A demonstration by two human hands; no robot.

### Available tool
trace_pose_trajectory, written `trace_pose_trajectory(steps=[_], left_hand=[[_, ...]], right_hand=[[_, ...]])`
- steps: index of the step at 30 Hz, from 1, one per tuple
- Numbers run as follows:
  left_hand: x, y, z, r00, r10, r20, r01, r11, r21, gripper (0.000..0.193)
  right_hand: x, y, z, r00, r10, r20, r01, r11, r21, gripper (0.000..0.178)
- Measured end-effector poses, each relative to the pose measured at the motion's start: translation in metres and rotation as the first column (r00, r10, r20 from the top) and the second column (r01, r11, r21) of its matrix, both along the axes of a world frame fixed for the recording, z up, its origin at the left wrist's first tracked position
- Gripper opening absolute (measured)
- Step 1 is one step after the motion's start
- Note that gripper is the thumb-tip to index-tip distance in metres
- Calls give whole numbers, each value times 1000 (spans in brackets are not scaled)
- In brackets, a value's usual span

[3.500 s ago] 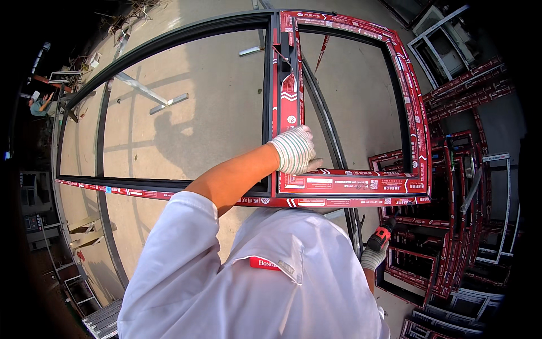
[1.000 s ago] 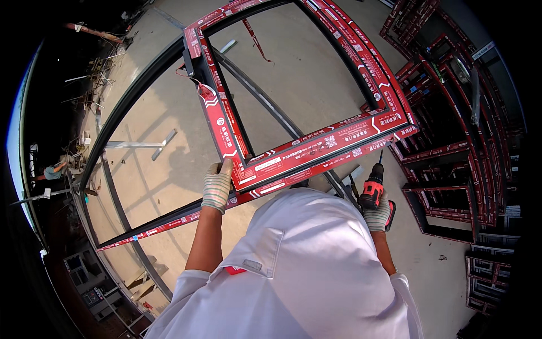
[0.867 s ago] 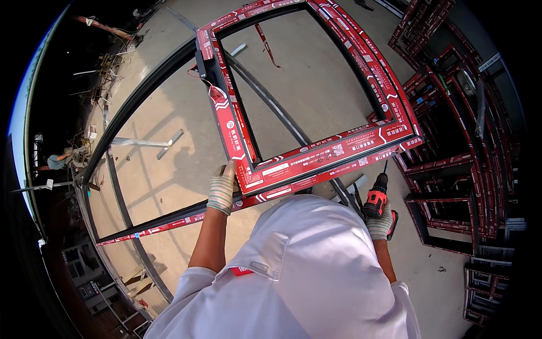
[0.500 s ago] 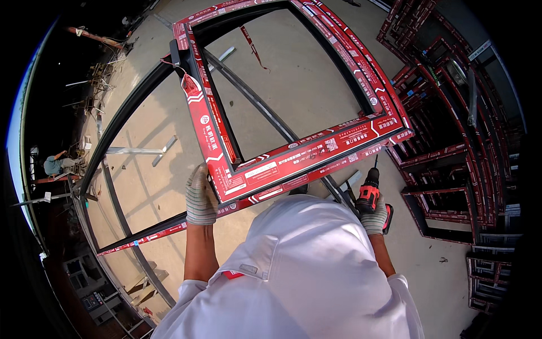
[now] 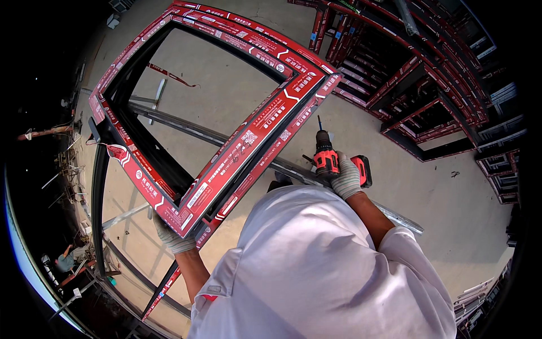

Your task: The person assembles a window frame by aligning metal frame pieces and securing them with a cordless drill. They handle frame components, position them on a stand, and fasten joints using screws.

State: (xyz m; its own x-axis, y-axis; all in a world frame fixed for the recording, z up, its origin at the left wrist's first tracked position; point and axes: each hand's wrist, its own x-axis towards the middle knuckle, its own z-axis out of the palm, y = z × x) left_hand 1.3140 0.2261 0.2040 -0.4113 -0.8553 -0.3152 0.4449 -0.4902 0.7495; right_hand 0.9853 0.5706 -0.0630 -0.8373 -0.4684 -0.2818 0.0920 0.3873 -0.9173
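Observation:
A large window frame wrapped in red printed film fills the upper left, its near corner close to my body. At that corner my left hand, in a striped knit glove, is closed on the frame; its fingertips are hidden beneath the edge. My right hand, gloved alike, grips a red and black cordless drill by its handle. The drill's slim bit points away from me, apart from the frame's right side. A torn strip of film hangs at a black fitting on the frame's left side.
Metal support bars run beneath the frame. Stacked red-wrapped frames stand at the upper right. Another person is far off at left, near cluttered racks. Pale concrete floor lies to my right.
My view has turned to the right, so the frame appears swung leftward. The drill has come up and nearer the frame's edge, held in my right hand. My left hand stays at the corner.

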Motion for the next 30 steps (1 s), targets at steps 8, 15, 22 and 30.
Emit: trace_pose_trajectory(steps=[8,15,22,30], left_hand=[[-2,-7,-60,964,-69,-255,98,990,103,51],[3,-5,-16,940,-120,320,231,912,-338,56],[-5,-15,90,33,751,659,865,309,-394,57],[-60,-13,159,411,785,463,298,364,-882,63]], right_hand=[[-14,-18,118,909,394,-138,-267,803,533,44],[-18,-12,106,910,398,-119,-292,817,497,41],[-20,-8,103,906,408,-110,-304,810,501,42],[-21,-7,106,902,421,-95,-328,811,485,48]])
